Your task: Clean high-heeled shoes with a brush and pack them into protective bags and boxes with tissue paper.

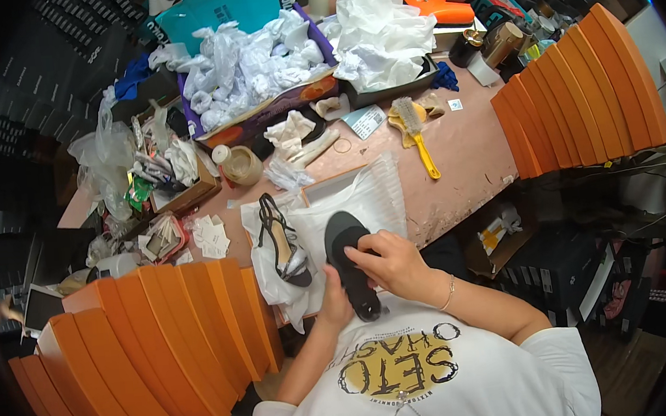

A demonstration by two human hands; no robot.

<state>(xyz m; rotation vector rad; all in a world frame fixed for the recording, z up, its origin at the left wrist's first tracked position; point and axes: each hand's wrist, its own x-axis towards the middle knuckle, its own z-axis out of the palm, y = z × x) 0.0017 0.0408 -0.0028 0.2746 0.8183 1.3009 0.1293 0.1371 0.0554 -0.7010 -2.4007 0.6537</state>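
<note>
My left hand [335, 299] grips a black high-heeled shoe [343, 235] from its left side, close in front of my shirt. The shoe's dark grey sole faces up, with its toe end pointing away from me. Over the middle of that sole, my right hand [393, 262] has its fingers bent and closed, the fingertips against the surface; whatever they may pinch is hidden. To the left, a strappy black sandal with a silvery band [282, 240] lies on white wrapping paper [310, 222]. The paper spreads over an open orange box [335, 185].
Stacked orange boxes rise at the left [154, 334] and right [577, 99]. A yellow-handled brush [420, 141] and a jar [239, 165] sit farther back. Behind are a purple carton [277, 110] of crumpled paper, a black box [394, 92] and an orange device [442, 0].
</note>
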